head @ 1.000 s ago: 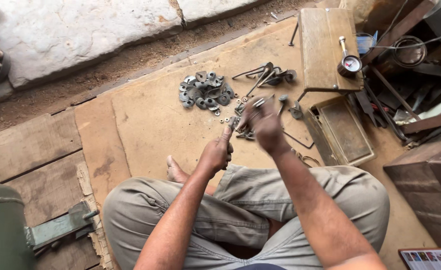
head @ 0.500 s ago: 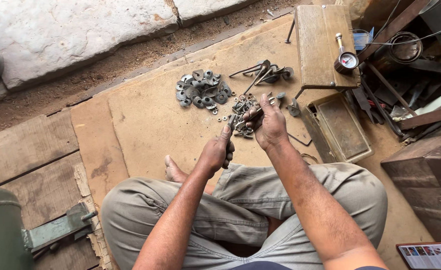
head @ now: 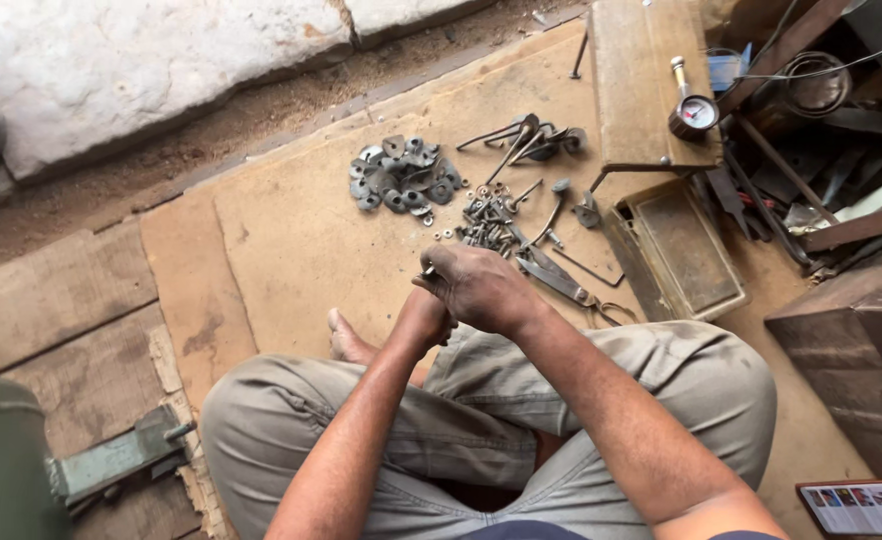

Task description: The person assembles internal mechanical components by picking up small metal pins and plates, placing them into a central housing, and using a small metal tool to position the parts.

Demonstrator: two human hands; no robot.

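The person sits cross-legged on a big, flat, tan board (head: 301, 240) that lies on the floor. Far to the right of the hands stands a brown wooden box (head: 641, 80) with a small round gauge (head: 697, 112) on top. Nearer, just right of the hands, lies a shallow, rusty metal tray (head: 686, 250).

Beyond the hands, a bit to the left, sits a heap of grey metal washers and discs (head: 401, 175). Right in front of the hands lies a scatter of small dark bolts and nuts (head: 486, 222), with a few thin bent metal rods (head: 521, 140) past them.

The right hand (head: 481, 288) is curled shut over the left hand (head: 429, 315), which is closed too. A small shiny metal piece (head: 428, 269) peeks out at the top of the right hand. I cannot tell what it is, or which hand pinches it.

The piece is tiny, so I think it could slip out and get lost among the bolts, which look much like it. The bare foot (head: 346, 340) lies just under the hands, so a dropped bit could land on it. A hard twist might pinch a finger.
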